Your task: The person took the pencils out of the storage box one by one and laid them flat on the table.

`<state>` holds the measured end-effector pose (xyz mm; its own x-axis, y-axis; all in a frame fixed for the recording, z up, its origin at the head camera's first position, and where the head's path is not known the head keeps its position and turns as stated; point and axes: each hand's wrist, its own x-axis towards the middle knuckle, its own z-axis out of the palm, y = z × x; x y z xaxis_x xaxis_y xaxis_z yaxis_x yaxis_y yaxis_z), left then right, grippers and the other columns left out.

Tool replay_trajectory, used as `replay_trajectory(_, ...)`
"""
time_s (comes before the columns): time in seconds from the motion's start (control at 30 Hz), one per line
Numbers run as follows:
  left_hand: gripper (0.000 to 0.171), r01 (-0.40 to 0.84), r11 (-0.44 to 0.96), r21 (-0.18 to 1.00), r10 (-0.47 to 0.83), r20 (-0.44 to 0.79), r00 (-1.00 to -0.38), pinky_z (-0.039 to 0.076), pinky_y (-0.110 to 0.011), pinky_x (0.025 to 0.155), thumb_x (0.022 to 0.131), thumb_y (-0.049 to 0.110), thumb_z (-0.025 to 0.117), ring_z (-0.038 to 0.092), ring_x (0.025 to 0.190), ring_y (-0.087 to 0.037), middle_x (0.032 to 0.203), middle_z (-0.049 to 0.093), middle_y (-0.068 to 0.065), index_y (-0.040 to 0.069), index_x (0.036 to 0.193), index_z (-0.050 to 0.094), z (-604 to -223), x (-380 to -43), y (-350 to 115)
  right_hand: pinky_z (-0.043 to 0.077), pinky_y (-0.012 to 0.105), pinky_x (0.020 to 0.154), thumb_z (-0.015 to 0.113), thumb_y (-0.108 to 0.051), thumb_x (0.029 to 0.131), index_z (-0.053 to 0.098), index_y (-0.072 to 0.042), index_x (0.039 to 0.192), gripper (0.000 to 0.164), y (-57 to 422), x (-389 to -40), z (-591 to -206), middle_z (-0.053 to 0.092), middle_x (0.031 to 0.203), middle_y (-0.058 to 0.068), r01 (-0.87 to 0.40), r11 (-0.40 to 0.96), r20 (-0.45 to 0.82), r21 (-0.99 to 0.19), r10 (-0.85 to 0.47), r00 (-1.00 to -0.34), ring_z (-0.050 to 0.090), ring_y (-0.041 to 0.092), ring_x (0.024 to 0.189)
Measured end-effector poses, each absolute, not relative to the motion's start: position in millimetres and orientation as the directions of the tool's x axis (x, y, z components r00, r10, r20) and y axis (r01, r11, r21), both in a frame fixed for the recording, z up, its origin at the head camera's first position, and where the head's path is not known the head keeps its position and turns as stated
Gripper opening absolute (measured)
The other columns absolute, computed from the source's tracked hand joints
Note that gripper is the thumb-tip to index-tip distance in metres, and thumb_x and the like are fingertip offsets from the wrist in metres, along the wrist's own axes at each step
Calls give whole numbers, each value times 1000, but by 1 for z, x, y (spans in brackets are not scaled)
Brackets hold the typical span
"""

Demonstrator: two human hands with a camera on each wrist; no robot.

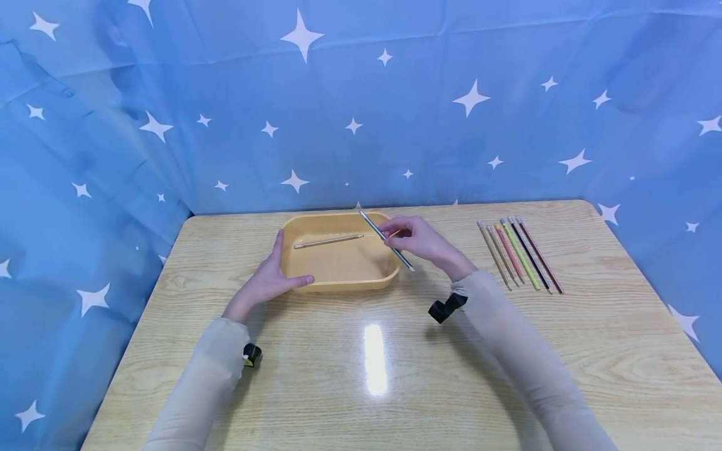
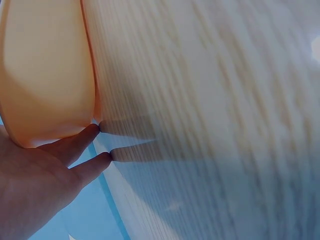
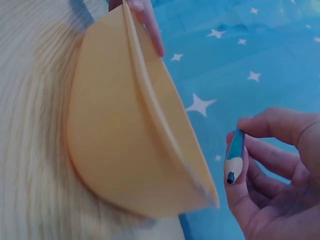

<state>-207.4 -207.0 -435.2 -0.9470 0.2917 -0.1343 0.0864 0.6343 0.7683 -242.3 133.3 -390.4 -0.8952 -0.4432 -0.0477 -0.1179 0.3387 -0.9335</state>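
An orange-yellow plastic tray point(image 1: 338, 287) stands on the table, with a brown pencil point(image 1: 321, 242) lying inside it. My left hand point(image 1: 269, 275) is spread against the tray's left end. Its thumb lies along the front rim, and its fingers run up the left side, straight in the left wrist view. My right hand point(image 1: 420, 240) pinches a teal pencil point(image 3: 235, 155) between thumb and fingers, slanted above the tray's right end. In the right wrist view, the sharpened tip of this pencil faces the camera.
To the right lies a row of several pencils point(image 1: 519, 255), among them brown, red, lime green, black and dark red ones. The wood-grain table point(image 1: 316, 369) ends at a blue curtain point(image 1: 361, 125) with white stars. Each wrist wears a small black camera point(image 1: 447, 308).
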Motion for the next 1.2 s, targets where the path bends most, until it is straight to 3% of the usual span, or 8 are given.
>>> replay_trajectory(0.43,127,87,639,764,293,-138,-946,16,-54,112,78,46,79,14,141,-44,157,1,-25,17,151,-22,-436,-206,-208,49,26,77,63,-10,93,60,4,126,35,172,-236,-405,62,112,19,-52,388,-96,-920,-352,-931,60,19,91)
replay_trajectory(0.73,128,88,632,770,294,-133,-947,15,-54,112,78,45,79,14,141,-43,157,0,-24,18,151,-22,-436,-206,-207,51,36,81,60,-10,95,57,5,128,37,204,-227,-413,60,112,21,-23,425,-123,-905,-312,-942,59,23,95)
replay_trajectory(1.0,126,86,639,764,291,-136,-947,15,-55,112,79,44,79,14,141,-44,157,0,-24,17,151,-21,-434,-206,-207,49,27,76,58,-8,96,55,5,129,35,233,-220,-421,57,115,26,-29,458,-116,-888,-286,-951,57,34,100)
replay_trajectory(1.2,126,81,638,766,288,-140,-947,15,-54,112,79,44,79,14,141,-43,158,-1,-22,17,152,-21,-434,-206,-206,49,27,73,57,-7,97,57,6,125,31,253,-216,-428,58,112,26,-31,511,-106,-859,-236,-966,58,29,95)
